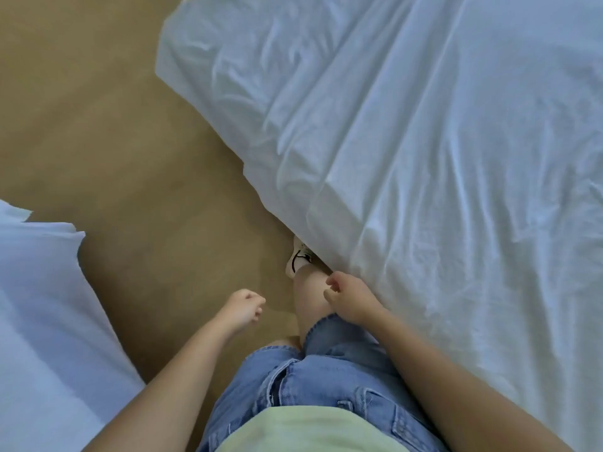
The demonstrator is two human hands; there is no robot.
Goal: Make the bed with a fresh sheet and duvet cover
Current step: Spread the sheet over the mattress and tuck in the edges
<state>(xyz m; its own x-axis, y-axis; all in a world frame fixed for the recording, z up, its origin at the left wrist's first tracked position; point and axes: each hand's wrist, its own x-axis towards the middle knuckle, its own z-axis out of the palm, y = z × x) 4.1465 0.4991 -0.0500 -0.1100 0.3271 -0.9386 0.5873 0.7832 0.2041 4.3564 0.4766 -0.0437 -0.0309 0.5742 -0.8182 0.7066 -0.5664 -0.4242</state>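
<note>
Sheet: the sheet (pixel 424 158) lies spread over the bed, white and heavily wrinkled. Its side hangs down the bed's flank toward the floor (pixel 114 141).
Direction: the bed is on your right and ahead. The sheet's hanging edge starts just beside your right hand and runs away from you, slanting off to the far left.
Right hand: your right hand (pixel 347 300) is at the bed's near edge with fingers curled. It is just beside the hem but seems to hold none of it.
Left hand: your left hand (pixel 244 308) hangs over the floor, well apart from the bed, loosely curled and holding nothing.
Nearer hand: the right, clearly. By my reading, any tuck or pull along that edge starts with it.
Shoe: your shoe (pixel 298 259) is at the bed's foot line, half under the hanging sheet.
Other fabric: a second white fabric (pixel 42 305) lies across the floor from the bed, on your left.
Containers: none shows. You cannot tell whether that fabric is a cover with a duvet inside.
Stage: the sheet looks laid but not yet smoothed or tucked.
</note>
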